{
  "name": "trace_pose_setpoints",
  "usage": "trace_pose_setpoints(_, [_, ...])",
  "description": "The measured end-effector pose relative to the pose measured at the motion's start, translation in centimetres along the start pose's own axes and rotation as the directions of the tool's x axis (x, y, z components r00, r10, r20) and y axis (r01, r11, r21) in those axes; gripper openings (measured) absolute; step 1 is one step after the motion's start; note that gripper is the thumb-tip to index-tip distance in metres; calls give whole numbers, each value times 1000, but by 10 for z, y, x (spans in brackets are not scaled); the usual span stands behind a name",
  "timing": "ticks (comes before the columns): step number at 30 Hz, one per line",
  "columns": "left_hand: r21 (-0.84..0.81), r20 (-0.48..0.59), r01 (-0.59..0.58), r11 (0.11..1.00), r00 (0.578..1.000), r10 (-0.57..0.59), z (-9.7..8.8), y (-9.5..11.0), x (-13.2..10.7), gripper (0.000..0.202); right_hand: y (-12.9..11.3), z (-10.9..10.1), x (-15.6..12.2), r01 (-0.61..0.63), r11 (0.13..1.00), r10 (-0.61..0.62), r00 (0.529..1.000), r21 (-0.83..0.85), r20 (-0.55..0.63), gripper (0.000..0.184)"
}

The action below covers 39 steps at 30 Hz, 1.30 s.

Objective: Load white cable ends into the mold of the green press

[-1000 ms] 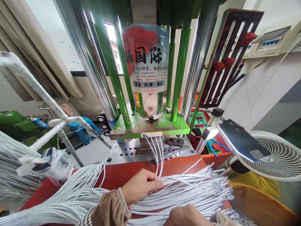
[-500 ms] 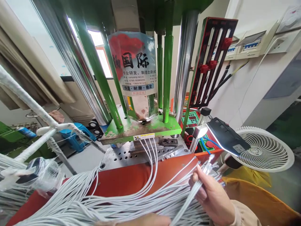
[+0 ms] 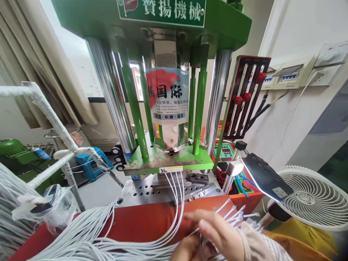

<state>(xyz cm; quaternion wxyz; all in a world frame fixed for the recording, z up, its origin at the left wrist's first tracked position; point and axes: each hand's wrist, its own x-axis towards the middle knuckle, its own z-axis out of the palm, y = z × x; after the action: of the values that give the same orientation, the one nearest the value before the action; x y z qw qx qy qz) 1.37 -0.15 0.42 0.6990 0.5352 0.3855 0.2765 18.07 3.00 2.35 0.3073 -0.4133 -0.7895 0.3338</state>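
White is shown by the thin bundled cables [image 3: 94, 233], green by the tall metal press frame [image 3: 168, 161], red by the flat bench top [image 3: 141, 221].

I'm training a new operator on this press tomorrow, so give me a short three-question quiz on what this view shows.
1. True or false: the white fan stands to the left of the green press.
2. Pick one: the right hand is at A) the fan's grille, B) the ends of the white cables, C) the curtain.
3. Fill the gap: the bench top under the cables is ____.

Key: 1 false, it stands to the right; 2 B; 3 red.
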Motion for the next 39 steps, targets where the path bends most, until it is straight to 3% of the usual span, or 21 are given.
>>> trace_pose_setpoints(4, [-10,-80,26,1000,996,-26,-19,13,13,66,36,-8,35,-50,945,19,995,-322,-99,37])
trace_pose_setpoints(8, [-36,-152,95,995,983,-99,-31,8,31,59,50,1,32,-145,917,89,983,-371,-163,38])
trace_pose_setpoints(12, [24,-168,127,992,978,-121,-35,-6,38,62,45,0,16,-249,945,235,968,-215,-89,22])
trace_pose_setpoints(15, [81,-197,157,984,971,-138,-37,-9,36,58,36,1,16,-379,925,378,925,18,42,45])
trace_pose_setpoints(18, [114,-230,196,974,959,-165,-37,-8,34,46,27,16,21,-457,845,443,889,278,114,59])
trace_pose_setpoints(22, [172,-244,166,971,962,-121,-37,-7,32,38,22,37,21,-376,737,444,896,562,17,58])
trace_pose_setpoints(25, [198,-242,138,970,966,-88,-37,-9,31,38,23,41,17,-284,706,405,913,649,-41,57])
trace_pose_setpoints(30, [253,-246,137,958,966,-74,-37,-14,30,39,21,42,8,-187,869,287,945,459,-158,51])
trace_pose_setpoints(32, [269,-255,142,953,964,-71,-35,-16,30,41,20,43,5,-179,914,246,959,365,-144,50])
trace_pose_setpoints(37, [277,-330,118,954,944,-21,-26,-22,31,48,17,46,7,-179,927,245,954,330,-171,55])
trace_pose_setpoints(39, [208,-321,153,966,944,-80,-25,-21,31,54,16,45,9,-179,896,266,949,406,-170,55])
